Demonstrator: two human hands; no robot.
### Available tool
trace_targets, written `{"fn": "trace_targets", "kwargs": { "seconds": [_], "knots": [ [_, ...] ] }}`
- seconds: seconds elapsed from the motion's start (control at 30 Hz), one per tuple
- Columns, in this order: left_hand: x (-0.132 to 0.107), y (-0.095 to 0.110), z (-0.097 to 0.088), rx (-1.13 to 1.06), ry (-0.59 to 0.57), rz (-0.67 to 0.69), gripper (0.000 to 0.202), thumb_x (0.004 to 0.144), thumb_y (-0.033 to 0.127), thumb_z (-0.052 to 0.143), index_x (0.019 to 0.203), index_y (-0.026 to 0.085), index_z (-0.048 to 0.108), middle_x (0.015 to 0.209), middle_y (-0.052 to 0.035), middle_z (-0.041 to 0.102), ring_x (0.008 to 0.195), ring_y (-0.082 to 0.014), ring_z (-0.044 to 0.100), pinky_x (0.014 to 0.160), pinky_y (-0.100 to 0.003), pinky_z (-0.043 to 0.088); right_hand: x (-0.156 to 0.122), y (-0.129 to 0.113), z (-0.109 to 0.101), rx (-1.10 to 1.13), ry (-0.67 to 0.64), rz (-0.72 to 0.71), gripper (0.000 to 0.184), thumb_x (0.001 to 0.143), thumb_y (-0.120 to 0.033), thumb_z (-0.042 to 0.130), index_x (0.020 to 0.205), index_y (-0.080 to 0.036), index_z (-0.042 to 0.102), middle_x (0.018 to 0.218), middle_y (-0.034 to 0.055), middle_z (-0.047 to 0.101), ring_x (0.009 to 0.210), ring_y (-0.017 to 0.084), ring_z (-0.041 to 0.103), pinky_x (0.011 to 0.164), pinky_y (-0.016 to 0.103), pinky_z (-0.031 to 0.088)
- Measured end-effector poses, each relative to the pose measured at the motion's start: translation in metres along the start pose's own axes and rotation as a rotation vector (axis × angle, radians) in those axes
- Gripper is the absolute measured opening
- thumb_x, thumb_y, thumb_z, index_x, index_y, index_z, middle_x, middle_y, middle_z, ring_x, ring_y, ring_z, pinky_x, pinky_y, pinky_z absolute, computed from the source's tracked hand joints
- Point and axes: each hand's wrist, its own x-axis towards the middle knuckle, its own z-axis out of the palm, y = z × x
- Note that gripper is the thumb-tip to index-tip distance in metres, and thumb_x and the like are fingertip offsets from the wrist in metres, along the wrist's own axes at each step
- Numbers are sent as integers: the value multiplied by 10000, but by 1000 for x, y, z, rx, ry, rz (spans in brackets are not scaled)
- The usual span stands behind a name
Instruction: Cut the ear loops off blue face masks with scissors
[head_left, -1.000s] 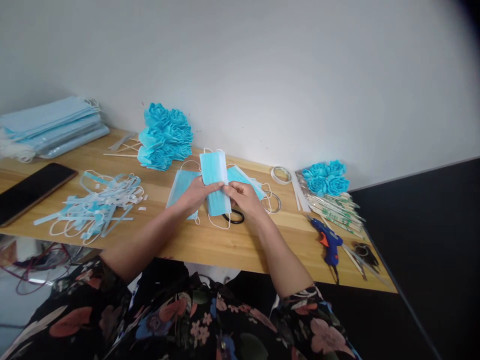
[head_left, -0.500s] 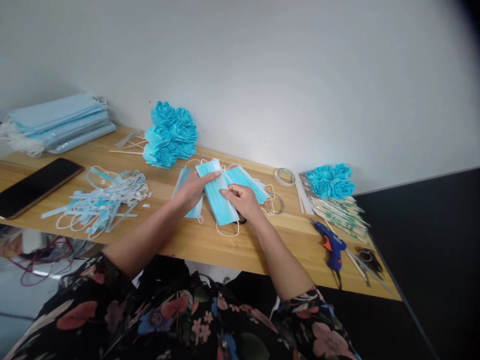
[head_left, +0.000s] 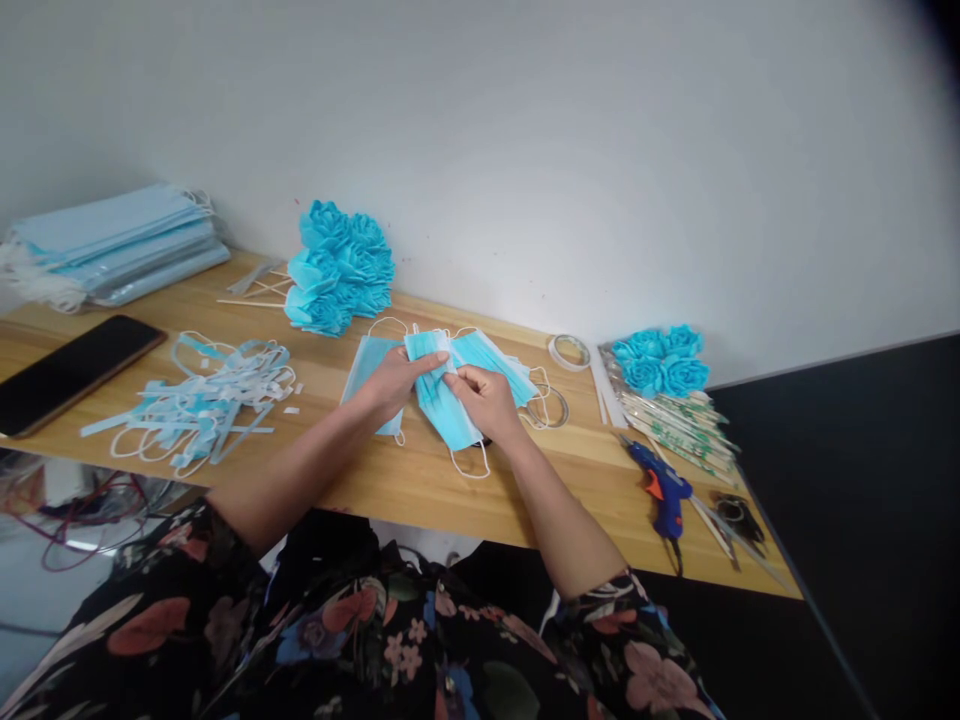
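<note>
A light-blue pleated face mask is held up over the table between both my hands, its white ear loop dangling at the lower end. My left hand grips its upper left side, thumb laid across the front. At the right edge, the thumb and fingers of my right hand pinch the mask. Beneath my left hand lies a flat mask. Behind my right hand are further blue masks, partly hidden, with white loops.
Cut mask strips and loops lie in a heap at left near a phone. Mask stacks and blue paper flowers stand behind. On the right are tape, smaller flowers, wrapped sticks and a glue gun.
The mask in my hands has turned from flat to bent, its top edge shifting right and down. My left hand has moved slightly right with it.
</note>
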Motion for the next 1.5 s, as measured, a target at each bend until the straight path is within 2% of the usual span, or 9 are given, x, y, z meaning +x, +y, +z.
{"fn": "trace_targets", "kwargs": {
  "seconds": [0.17,0.33,0.5,0.63,0.73,0.83,1.07,1.27,1.5],
  "knots": [
    [-3,0,2,3,-40,-18,337,588,333,904,739,136,676,747,-33,695,660,-155,620,665,-296,514,2,1,-2,80,-30,50,388,813,-582,589,752,-200,619,582,-52,368,560,107,305,546,260,273],
    [-1,2,1,26,-19,-10,344,616,367,882,747,149,651,725,-16,656,645,-142,588,651,-281,496,1,-4,-3,68,13,30,366,815,-547,594,698,-200,588,568,-52,355,546,102,284,539,262,265],
    [3,23,-9,197,236,463,366,774,373,778,1092,238,655,969,-9,661,861,-153,614,783,-260,488,0,-5,-4,44,46,23,355,813,-532,594,668,-209,568,560,-50,353,543,106,289,542,267,277],
    [-1,34,-13,461,382,677,184,821,356,743,949,232,697,953,-27,651,914,-176,586,862,-285,459,0,-2,-4,26,51,16,329,822,-504,607,687,-204,610,548,-52,374,534,104,296,547,266,290],
    [-3,29,-12,607,233,634,148,817,365,744,776,223,741,828,-40,655,863,-205,579,873,-322,450,1,0,-3,1,41,7,322,833,-500,605,708,-205,641,548,-50,399,533,107,313,548,265,293],
    [-1,22,-10,672,114,602,119,781,359,771,821,249,794,813,-46,666,861,-227,576,873,-345,444,1,2,-3,-18,27,-11,328,840,-508,600,720,-207,648,552,-48,411,536,109,327,552,265,295],
    [5,20,-11,591,34,473,159,695,363,813,705,218,750,703,-9,618,732,-176,533,733,-296,419,1,5,-4,-39,27,-63,336,866,-505,593,733,-204,663,568,-45,427,549,109,353,573,263,313],
    [5,22,-13,332,-132,195,272,621,381,853,701,176,694,709,2,626,687,-135,542,693,-272,441,0,3,-5,-58,25,-77,342,865,-513,603,756,-204,701,566,-42,463,553,113,377,578,264,337],
    [6,15,-13,360,-205,145,262,606,374,856,689,184,696,666,7,628,629,-121,531,604,-242,423,1,6,-5,-97,20,-109,366,883,-515,569,697,-211,653,564,-34,455,549,116,382,589,266,343]
  ]
}}
